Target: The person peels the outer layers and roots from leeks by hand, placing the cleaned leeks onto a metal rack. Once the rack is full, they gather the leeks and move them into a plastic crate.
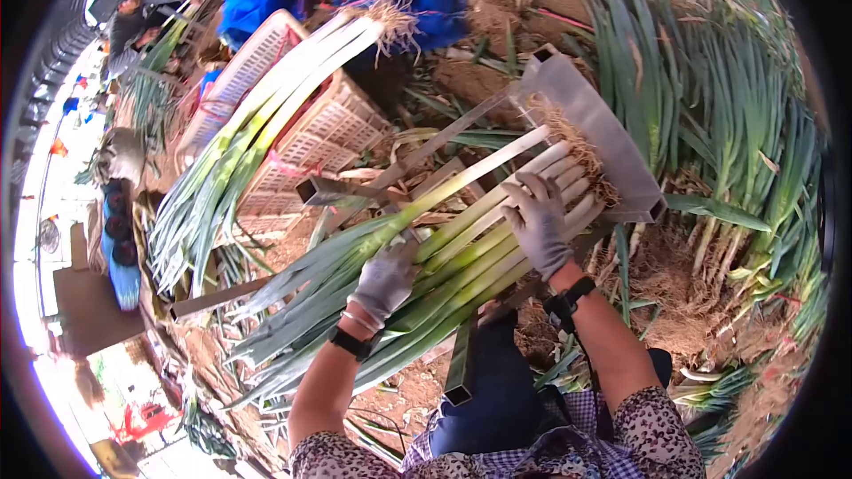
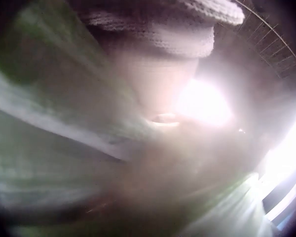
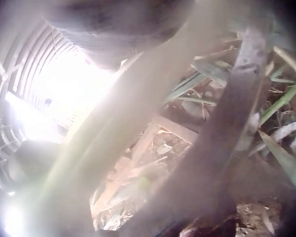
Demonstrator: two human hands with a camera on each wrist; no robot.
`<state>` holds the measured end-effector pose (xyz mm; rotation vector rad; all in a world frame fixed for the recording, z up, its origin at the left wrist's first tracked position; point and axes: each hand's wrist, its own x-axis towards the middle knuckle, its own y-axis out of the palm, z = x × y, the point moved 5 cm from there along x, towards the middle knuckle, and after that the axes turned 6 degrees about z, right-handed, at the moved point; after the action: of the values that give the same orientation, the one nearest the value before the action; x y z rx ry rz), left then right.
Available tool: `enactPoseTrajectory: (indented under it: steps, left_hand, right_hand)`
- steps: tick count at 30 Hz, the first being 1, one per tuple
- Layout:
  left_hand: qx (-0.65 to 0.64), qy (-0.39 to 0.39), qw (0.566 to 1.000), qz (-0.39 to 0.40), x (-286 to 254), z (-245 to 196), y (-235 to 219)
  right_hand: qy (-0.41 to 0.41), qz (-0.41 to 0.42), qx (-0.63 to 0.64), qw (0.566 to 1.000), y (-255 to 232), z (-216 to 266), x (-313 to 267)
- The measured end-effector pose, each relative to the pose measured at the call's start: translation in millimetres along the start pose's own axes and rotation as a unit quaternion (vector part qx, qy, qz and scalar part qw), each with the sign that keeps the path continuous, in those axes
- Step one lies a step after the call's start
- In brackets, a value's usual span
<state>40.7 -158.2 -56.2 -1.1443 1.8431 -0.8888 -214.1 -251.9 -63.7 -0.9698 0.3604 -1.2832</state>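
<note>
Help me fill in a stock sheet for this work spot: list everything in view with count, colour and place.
Metal frame: one, grey, centre
Metal plate: one, grey, frame's upper right end
Middle leeks: several, white and green, on the frame
Crate: one or two, pinkish, upper left
Crate leeks: several, white and green, across the crate
Ground leeks: many, green, right
Blue sheeting: count unclear, blue, top
Brown board: one, brown, left
Far-left background: too bright to count
Wrist straps: two, black, wrists
Sleeves: two, patterned, bottom
Left hand, right hand: two hands, pale grey gloves, on the middle leeks
</note>
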Motion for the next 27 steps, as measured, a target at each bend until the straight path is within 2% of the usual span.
enactPoseTrajectory:
  steps: [3, 6, 10, 13, 14, 16, 17, 20, 21, 24, 25, 27]
  left_hand:
    - [0.000, -0.018, 0.999, 0.026, 3, -4, -5]
    - [-0.001, -0.040, 0.999, 0.031, 2, -5, -4]
    - [0.038, -0.086, 0.987, -0.131, 11, 30, -40]
    - [0.189, -0.053, 0.959, -0.205, 21, 48, -50]
    - [0.126, -0.105, 0.980, -0.110, 23, 64, -43]
    - [-0.004, -0.198, 0.976, 0.088, 24, 68, -39]
    - [0.062, -0.184, 0.977, 0.091, 25, 53, -43]
    - [0.180, -0.133, 0.974, 0.024, 16, 11, -50]
    - [0.173, -0.145, 0.974, 0.013, 15, 7, -48]
    - [0.009, -0.119, 0.991, -0.054, 11, 21, -30]
    - [-0.038, -0.148, 0.987, -0.041, 8, 17, -26]
    - [-0.029, -0.166, 0.985, -0.038, 6, 20, -16]
  right_hand:
    - [-0.049, 0.031, -0.058, 0.997, 23, 5, 8]
    - [-0.038, 0.034, -0.059, 0.997, 23, 5, 4]
    - [-0.028, 0.038, -0.063, 0.997, 28, 3, 4]
    - [-0.025, 0.042, -0.062, 0.997, 28, 3, 4]
    - [-0.022, 0.047, -0.062, 0.997, 28, 3, 5]
    - [-0.011, 0.056, -0.066, 0.996, 26, 4, 6]
    - [-0.010, 0.055, -0.064, 0.996, 25, 5, 6]
    - [-0.014, 0.042, -0.045, 0.998, 27, 2, 5]
    - [-0.021, 0.044, -0.058, 0.997, 26, 3, 6]
    - [-0.035, 0.042, -0.050, 0.997, 24, 3, 9]
    - [-0.036, 0.042, -0.050, 0.997, 23, 4, 9]
    - [-0.042, 0.025, -0.037, 0.998, 20, 4, 10]
